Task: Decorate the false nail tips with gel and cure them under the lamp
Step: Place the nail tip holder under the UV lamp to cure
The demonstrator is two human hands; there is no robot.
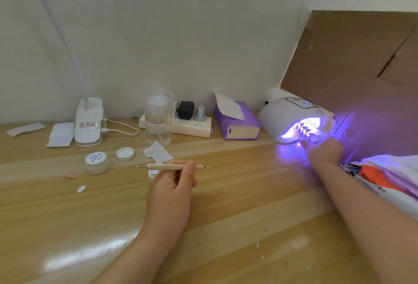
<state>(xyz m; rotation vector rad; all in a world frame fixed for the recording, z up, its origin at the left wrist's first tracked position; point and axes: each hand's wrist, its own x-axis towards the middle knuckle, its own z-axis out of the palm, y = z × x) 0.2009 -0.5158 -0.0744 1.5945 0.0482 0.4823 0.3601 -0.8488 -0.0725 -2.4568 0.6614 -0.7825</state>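
Head view: right hand (322, 150) at lit lamp (291, 116) mouth, finger state unclear; hold tips steady. Left hand (174, 184) pinches dotting tool (172, 167).

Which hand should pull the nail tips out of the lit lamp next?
Right. The right hand is already at the mouth of the white curing lamp glowing violet, by the nail tips. The left hand holds a wooden dotting tool.

Lamp glare (300, 131) blurs the right hand's (322, 150) grip.
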